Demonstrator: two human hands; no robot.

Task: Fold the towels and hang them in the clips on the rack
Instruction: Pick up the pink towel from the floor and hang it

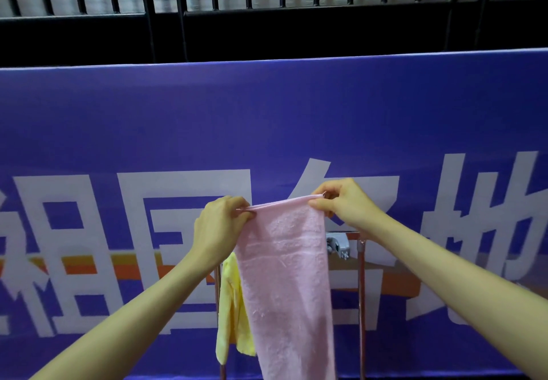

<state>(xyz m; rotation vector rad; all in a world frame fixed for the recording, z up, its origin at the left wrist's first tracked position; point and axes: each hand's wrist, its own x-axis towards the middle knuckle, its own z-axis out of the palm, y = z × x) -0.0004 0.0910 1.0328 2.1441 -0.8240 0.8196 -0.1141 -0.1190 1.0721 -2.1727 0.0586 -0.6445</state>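
A pink towel (286, 276) hangs long and narrow in front of me, held up by its top edge. My left hand (219, 225) pinches the top left corner and my right hand (344, 201) pinches the top right corner. Behind the towel stands a metal rack (361, 290) with copper-coloured posts. A grey clip (338, 244) sits on the rack's top bar, just right of the pink towel. A yellow towel (232, 308) hangs from the rack at the left, partly hidden by the pink one; what holds it is hidden.
A large purple banner (267, 118) with white characters fills the background right behind the rack. Above it runs a black metal railing (178, 8) with yellow shapes behind.
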